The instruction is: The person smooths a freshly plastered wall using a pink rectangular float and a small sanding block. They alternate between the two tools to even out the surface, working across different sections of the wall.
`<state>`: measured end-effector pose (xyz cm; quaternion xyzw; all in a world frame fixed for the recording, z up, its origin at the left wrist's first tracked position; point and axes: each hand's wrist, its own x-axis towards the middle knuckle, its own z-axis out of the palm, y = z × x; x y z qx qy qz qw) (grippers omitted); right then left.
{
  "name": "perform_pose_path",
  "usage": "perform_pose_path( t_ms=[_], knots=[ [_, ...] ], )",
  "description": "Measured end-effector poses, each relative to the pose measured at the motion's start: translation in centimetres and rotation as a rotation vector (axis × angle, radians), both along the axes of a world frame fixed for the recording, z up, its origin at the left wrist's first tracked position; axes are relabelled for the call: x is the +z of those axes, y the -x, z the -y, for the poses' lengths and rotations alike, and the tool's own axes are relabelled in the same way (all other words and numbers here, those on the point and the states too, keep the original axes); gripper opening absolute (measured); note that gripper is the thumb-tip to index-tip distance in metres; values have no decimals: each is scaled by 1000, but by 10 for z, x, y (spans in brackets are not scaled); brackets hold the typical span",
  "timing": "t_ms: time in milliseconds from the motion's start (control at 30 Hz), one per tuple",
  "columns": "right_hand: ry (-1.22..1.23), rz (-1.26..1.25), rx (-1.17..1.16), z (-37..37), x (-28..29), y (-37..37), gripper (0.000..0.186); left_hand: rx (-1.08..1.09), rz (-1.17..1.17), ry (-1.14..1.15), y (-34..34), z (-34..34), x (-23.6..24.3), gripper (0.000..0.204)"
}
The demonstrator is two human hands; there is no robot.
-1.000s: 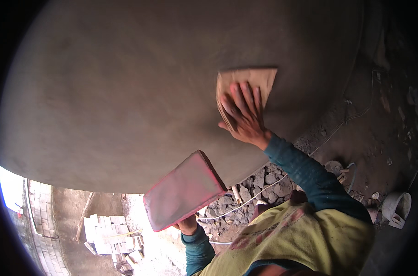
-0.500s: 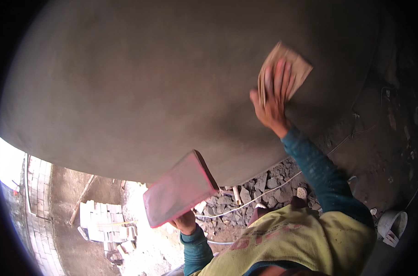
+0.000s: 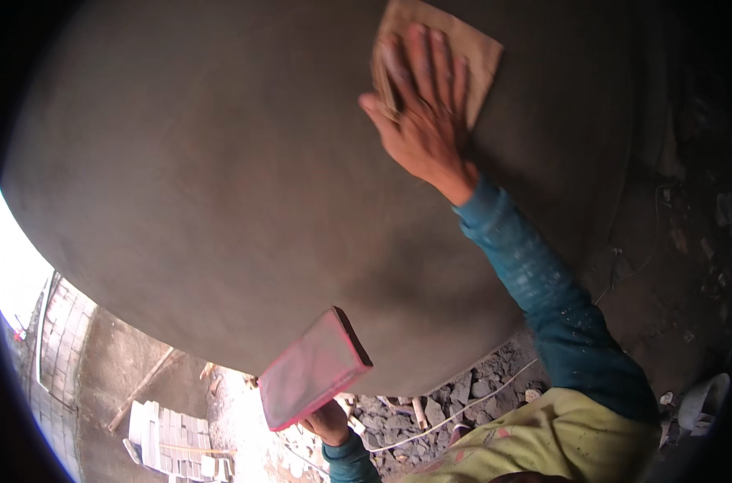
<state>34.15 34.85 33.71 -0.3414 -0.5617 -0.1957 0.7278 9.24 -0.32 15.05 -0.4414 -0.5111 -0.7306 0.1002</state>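
A smooth grey-brown wall [image 3: 221,185] is filling most of the frame, its lower edge appearing to curve from the left side down toward the lower middle. Dark ground [image 3: 663,298] is stretching along the right side, with small scraps lying about on it. The person's yellow shirt [image 3: 567,427] is showing at the lower right, and a teal right sleeve [image 3: 543,298], speckled with pale marks, is reaching up from it across the wall. Dark rubble [image 3: 482,394] is lying below the wall's edge, at the lower middle. Pale blocks [image 3: 177,439] are sitting in a stack at the lower left, near a strip of paving [image 3: 60,338] that is bending along the left rim. At the upper middle, a folded brown sheet [image 3: 480,64] is lying against the wall, under the right hand [image 3: 430,129]; that hand is resting flat and open on it, fingers extended, thumb standing apart. At the lower middle, a rectangular board [image 3: 311,374] with pink edges is tilting in front of the wall's lower edge. The left hand [image 3: 329,420] is gripping it from behind at its lower side, the fingers mostly hidden. A whitish bucket [image 3: 704,402] is standing or lying at the lower right, its pose unclear. A wooden pole [image 3: 141,388] is slanting above the blocks, and a thin pale cable [image 3: 494,390] is running across the rubble
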Motion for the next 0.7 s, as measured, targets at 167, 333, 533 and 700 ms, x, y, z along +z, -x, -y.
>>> perform_pose_path(
  t_ms=[167,333,533,700],
  knots=[
    [-347,666,133,58,-32,65,79,-116,-129,-90,-45,-42,36,39],
    [-291,596,349,5,9,-6,83,-56,-143,16,-21,-10,35,41],
    [129,-315,-85,-108,116,-199,65,-68,103,-1,-26,-8,40,39],
    [-295,494,219,-33,21,-6,64,6,-177,20,-27,-34,55,35]
  ],
)
